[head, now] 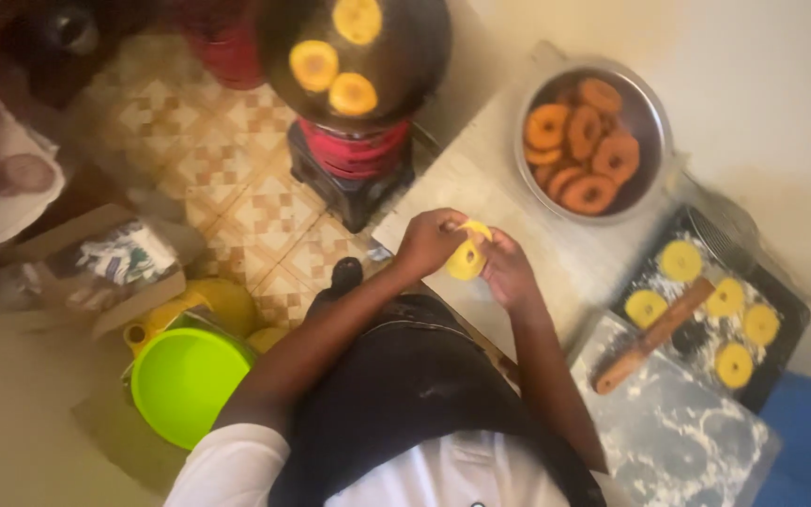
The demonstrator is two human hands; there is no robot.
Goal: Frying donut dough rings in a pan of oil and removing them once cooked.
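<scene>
Both hands hold a raw yellow dough ring (466, 255) over the edge of a pale table (481, 188). My left hand (429, 239) grips its left side and my right hand (507, 270) pinches its right side. Ahead, a dark frying pan (405, 56) on a red and black burner (354, 164) holds three yellow rings (335, 66) in oil. A metal bowl (654, 103) on the table holds several browned fried rings (582, 141).
A dark floured tray (790, 310) at right carries several raw yellow rings (734, 324) and a wooden rolling pin (654, 333). A floured board (678, 432) lies near it. On the tiled floor at left are a green bucket (185, 380), a yellow container (227, 300) and a cardboard box (105, 263).
</scene>
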